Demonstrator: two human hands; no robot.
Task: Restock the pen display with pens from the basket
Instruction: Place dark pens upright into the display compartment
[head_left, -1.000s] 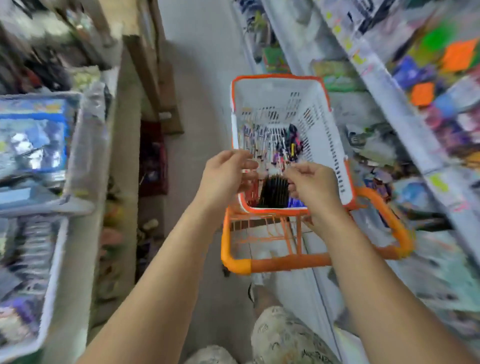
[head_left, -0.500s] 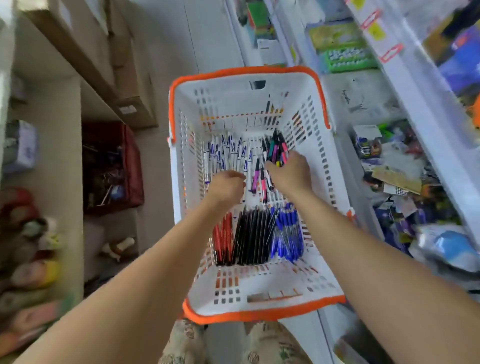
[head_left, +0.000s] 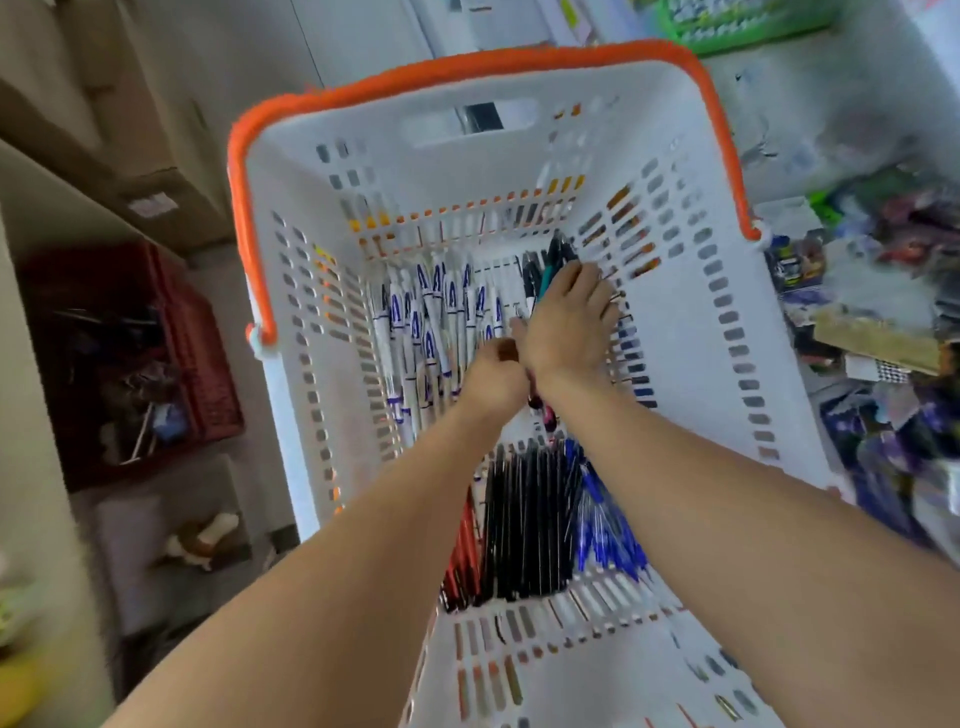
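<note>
A white basket with an orange rim (head_left: 244, 208) fills the view. On its floor lie white-and-blue pens (head_left: 431, 322) at the back left and a bundle of coloured pens (head_left: 550, 260) at the back right. Nearer me lie red pens (head_left: 465, 545), black pens (head_left: 524, 519) and blue pens (head_left: 602, 519). My right hand (head_left: 569, 322) lies over the coloured pens with its fingers curled round them. My left hand (head_left: 496, 382) is curled tight beside the right wrist, at the near end of that bundle, where a pink pen end (head_left: 545, 415) sticks out. The pen display is out of view.
A red crate (head_left: 171, 364) with odds and ends sits low on the left, under cardboard boxes (head_left: 130, 171). Shelves packed with stationery (head_left: 883, 312) run along the right. A green tray (head_left: 737, 26) stands at the top right.
The view has closed in on the basket. Both hands have gone deeper towards its back right, and my left hand has drawn in against my right wrist at the coloured pens.
</note>
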